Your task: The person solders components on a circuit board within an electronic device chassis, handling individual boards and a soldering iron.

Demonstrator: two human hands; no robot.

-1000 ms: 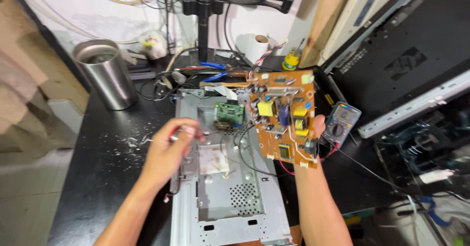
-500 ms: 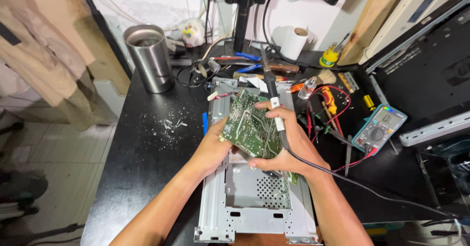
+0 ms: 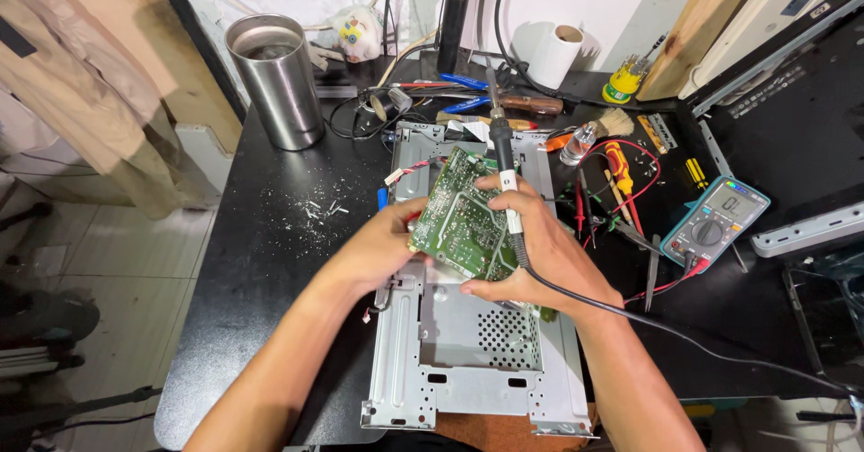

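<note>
Above the metal tray, the green board, now turned solder-side up, is gripped by the left hand; the right hand clasps a soldering iron against it.

A handheld multimeter in a teal case lies at three o'clock on the black bench, its small grey rectangular screen at its upper end above a round dial. At twelve o'clock a white crumpled packet with a yellow, red and blue label sits against the wall.
</note>
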